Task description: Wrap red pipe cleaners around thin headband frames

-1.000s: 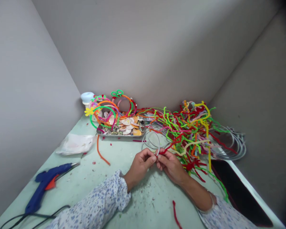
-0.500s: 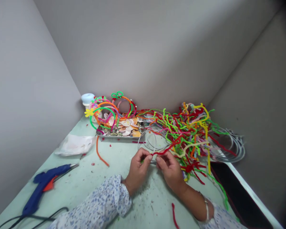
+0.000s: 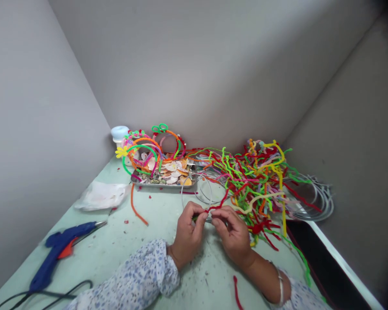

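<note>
A red pipe cleaner (image 3: 224, 201) runs up and right from between my fingertips. A thin greyish wire hoop (image 3: 211, 189) rises behind my hands, and its lower part passes through my fingers. My left hand (image 3: 188, 234) is closed, thumb and forefinger pinching the hoop where the red pipe cleaner meets it. My right hand (image 3: 235, 236) is closed too, its fingertips on the hoop and beside the red pipe cleaner. A bit of green shows in my left grip. My fingers hide most of the join.
A heap of coloured pipe cleaners (image 3: 245, 172) lies right of my hands, beside coiled wire (image 3: 323, 200) and a dark flat object (image 3: 323, 262). Behind stands a metal tray (image 3: 163, 185) with shells and pipe-cleaner hoops. At left are a blue glue gun (image 3: 53, 254) and a white plastic bag (image 3: 101, 196).
The red pipe cleaner's free end has swung left and now points more steeply up. The wire hoop has shifted slightly left. Both hands stay close together.
</note>
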`<state>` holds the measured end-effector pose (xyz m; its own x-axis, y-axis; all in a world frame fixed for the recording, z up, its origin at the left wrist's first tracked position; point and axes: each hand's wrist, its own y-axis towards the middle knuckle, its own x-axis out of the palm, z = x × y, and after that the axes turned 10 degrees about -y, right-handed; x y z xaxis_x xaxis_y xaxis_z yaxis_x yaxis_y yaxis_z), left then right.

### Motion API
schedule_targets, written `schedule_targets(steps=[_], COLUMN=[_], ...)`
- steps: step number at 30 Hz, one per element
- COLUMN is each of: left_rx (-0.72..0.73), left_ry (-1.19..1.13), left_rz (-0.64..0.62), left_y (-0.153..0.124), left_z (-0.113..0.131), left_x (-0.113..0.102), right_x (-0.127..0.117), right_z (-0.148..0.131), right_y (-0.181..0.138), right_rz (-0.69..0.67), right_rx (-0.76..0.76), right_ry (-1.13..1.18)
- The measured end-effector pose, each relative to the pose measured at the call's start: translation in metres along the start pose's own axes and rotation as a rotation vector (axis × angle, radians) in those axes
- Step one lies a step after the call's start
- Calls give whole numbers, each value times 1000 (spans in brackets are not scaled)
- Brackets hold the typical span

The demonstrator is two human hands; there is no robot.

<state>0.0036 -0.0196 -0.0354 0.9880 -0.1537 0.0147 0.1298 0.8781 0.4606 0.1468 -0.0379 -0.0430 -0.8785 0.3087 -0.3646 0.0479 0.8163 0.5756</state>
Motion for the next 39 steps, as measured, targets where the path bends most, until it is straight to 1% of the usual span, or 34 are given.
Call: schedule_targets(steps=[3, 10, 20, 29, 39], left_rx=[38, 61, 35, 11, 1], left_ry=[12, 52, 146, 161, 184], left_rz=[-17, -42, -68, -111, -172], left_y=[0, 1, 2, 1, 0], left_z=[1, 0, -3, -1, 3], left_x=[0, 0, 0, 1, 2], right_x=[1, 2, 4, 2, 2], right_z=[2, 4, 6, 4, 4], right_y=[0, -2, -1, 0, 2], right_rz=[3, -5, -36, -52, -66], right_rx=[27, 82, 132, 157, 248], right_ry=[-8, 10, 19, 82, 102])
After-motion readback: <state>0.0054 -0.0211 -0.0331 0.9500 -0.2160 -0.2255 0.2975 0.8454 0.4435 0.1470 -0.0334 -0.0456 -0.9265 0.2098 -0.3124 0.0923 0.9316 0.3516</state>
